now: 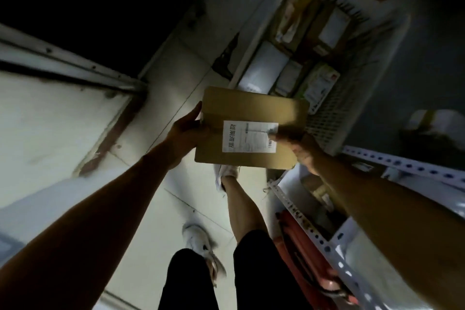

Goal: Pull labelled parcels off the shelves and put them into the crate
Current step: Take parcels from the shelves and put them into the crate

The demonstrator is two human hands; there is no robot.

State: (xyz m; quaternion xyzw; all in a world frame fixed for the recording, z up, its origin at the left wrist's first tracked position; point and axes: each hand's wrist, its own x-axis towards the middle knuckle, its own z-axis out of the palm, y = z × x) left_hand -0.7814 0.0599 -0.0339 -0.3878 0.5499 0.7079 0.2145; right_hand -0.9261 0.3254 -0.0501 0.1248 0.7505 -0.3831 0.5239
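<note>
A flat cardboard parcel (251, 128) is held in the air over the floor (156, 209), label (250, 136) facing up, probably so the print can be read before it goes in. The left hand (187, 133) grips the parcel's left edge, thumb on top and fingers out of sight underneath. The right hand (294, 141) grips the right edge, its thumb lying over the end of the label; it is blurred, so finer detail cannot be told. A hold on both sides keeps the wide, thin box level.

The crate (334, 108), pale with perforated walls, stands on the floor just beyond the parcel, its near corner partly hidden by it. It already contains several parcels packed side by side, cardboard and white. The held parcel is near the crate's rim but not yet over the opening. Judging by this, the carry is nearly done and the drop is next.

The shelves (392, 163), of punched metal struts, stand on the right, close to the right arm.
</note>
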